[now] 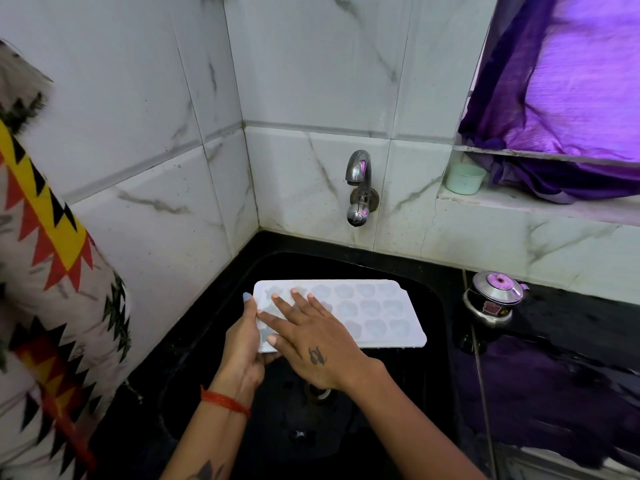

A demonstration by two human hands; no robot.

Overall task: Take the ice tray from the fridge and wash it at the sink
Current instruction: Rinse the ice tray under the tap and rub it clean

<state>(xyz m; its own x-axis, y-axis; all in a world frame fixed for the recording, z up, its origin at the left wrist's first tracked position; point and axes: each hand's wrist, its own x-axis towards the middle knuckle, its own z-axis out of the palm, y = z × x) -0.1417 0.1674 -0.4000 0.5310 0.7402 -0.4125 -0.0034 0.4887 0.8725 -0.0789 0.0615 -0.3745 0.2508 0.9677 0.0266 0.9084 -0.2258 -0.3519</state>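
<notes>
Wash step in hand: ice tray (363,310) held level over the black sink (433,306), below the tap (359,174), no water visibly running. Left hand (242,341) grips the tray's left end; right hand (311,341) lies flat, fingers spread, on the moulds. Next likely needs the tap opened, or rubbing along the cavities.

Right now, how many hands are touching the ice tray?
2. The left hand grips the ice tray at its left end; the right hand lies flat with straight fingers on its top, over the sink.
</notes>
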